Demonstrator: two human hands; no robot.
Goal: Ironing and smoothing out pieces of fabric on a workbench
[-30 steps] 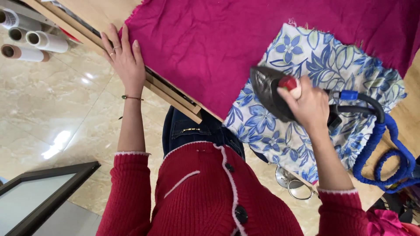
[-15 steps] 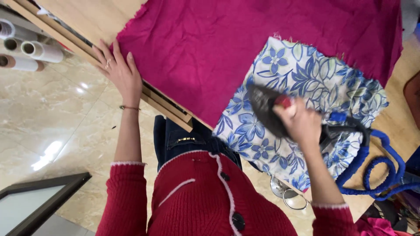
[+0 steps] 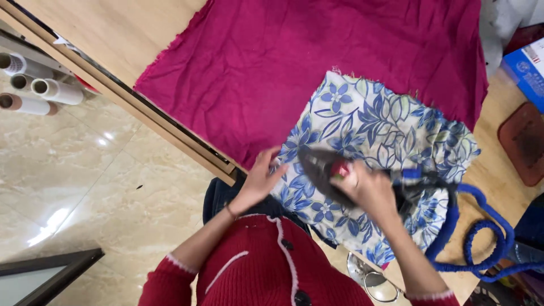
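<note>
Item: pressing of a floral cloth, seen from above.

Right hand (image 3: 368, 190): closed around the handle of a dark iron (image 3: 323, 173), a red knob showing by the thumb. The iron sits soleplate-down on the near left part of the floral cloth (image 3: 385, 130), nose pointing toward ten o'clock.

Left hand (image 3: 262, 178): fingers spread flat, palm down, at nine o'clock of the iron, fingertips touching the near left edge of the floral cloth. It holds nothing.

Floral cloth: white with blue flowers and green leaves, lying askew on a magenta cloth (image 3: 294, 62), which covers most of the wooden table (image 3: 107, 28).

Blue cord (image 3: 481, 243): runs from the iron's heel at three o'clock and loops off the table edge toward four o'clock.

Surroundings: paper rolls (image 3: 34, 88) on the marble floor (image 3: 85, 187) at nine o'clock; a blue box (image 3: 527, 68) and a brown mat (image 3: 524, 141) at two to three o'clock; a red cardigan (image 3: 266, 266) on the person.

Step in hand, as judged: smoothing the near left corner, the free hand pinning the fabric. The next stroke seems to call for keeping those fingertips apart from the hot nose, keeping the cloth taut, and leaving the cord slack.
</note>
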